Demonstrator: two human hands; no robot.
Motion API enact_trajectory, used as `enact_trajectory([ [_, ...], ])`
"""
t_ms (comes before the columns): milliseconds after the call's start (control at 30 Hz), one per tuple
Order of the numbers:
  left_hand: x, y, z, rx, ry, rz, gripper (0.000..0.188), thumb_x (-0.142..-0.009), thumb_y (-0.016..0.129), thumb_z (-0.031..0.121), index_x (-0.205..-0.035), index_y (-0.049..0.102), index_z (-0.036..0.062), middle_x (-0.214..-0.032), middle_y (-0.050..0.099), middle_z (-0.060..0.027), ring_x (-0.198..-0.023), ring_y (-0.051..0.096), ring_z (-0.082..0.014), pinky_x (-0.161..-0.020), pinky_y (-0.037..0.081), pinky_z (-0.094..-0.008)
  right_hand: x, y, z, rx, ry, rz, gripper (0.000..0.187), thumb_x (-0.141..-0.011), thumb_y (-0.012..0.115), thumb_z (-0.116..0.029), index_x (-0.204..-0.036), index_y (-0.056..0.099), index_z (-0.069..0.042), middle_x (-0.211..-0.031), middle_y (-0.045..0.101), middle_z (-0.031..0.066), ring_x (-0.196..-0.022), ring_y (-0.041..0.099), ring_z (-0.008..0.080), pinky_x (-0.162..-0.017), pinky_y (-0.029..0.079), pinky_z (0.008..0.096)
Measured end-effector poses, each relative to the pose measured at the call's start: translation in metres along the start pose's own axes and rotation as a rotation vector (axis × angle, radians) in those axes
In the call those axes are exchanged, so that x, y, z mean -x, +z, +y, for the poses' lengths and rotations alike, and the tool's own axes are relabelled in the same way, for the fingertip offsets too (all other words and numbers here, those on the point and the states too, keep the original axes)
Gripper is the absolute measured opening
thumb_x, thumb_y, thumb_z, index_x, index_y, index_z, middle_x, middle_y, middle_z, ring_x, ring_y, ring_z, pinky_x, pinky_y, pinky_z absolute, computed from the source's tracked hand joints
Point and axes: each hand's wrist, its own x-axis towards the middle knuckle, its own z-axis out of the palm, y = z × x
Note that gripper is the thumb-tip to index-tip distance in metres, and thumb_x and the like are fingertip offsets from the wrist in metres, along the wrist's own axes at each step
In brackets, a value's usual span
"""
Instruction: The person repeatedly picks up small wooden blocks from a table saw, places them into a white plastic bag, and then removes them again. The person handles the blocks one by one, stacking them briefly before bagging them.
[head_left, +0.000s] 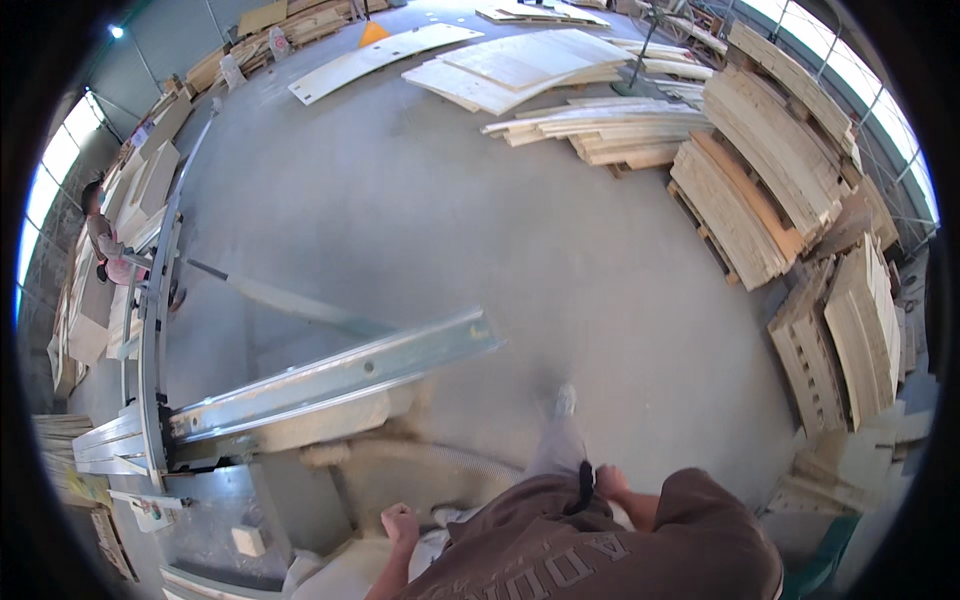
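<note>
My left hand [400, 525] hangs at my left side with its fingers curled into a loose fist, and nothing shows in it. It is apart from the machine parts to its left. At my waist on the right is my right hand [612, 482], its fingers closed. A dark strap-like thing [585, 487] hangs right beside that hand; I cannot tell whether the fingers hold it. One leg is stretched forward, with a light shoe [566, 400] on the grey floor. A long metal sliding beam [340, 378] of a machine reaches out ahead on the left.
A long rail [152, 370] runs along the left, where another person [115, 250] stands. Wooden boards [745, 190] are stacked on pallets at right. Flat panels [520, 65] lie at the far end. A ribbed hose [450, 455] curves on the floor near my legs.
</note>
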Motion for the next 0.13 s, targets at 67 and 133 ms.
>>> enact_trajectory([
  [67, -0.043, 0.048, 0.065, 0.165, -0.217, -0.029, 0.016, -0.08, 0.054, -0.003, -0.065, 0.058, -0.0002, -0.057, 0.05, -0.0119, -0.055, 0.043, -0.0137, -0.051, 0.037, -0.0411, -0.055, -0.019, 0.058, -0.023, 0.003, -0.012, 0.026, -0.089, 0.068, -0.017, -0.107, 0.077, 0.0, -0.117, 0.076, 0.0268, -0.112, 0.073, 0.0487, -0.095, 0.06, 0.0584],
  [133, -0.084, 0.114, 0.133, 0.308, -0.323, -0.03, 0.016, -0.081, 0.054, -0.002, -0.065, 0.058, -0.0012, -0.057, 0.049, -0.0129, -0.056, 0.042, -0.0136, -0.051, 0.037, -0.0415, -0.098, -0.079, 0.093, 0.003, -0.02, 0.044, 0.031, -0.089, 0.068, -0.019, -0.11, 0.074, 0.003, -0.116, 0.074, 0.0296, -0.113, 0.071, 0.0502, -0.099, 0.058, 0.0581],
])
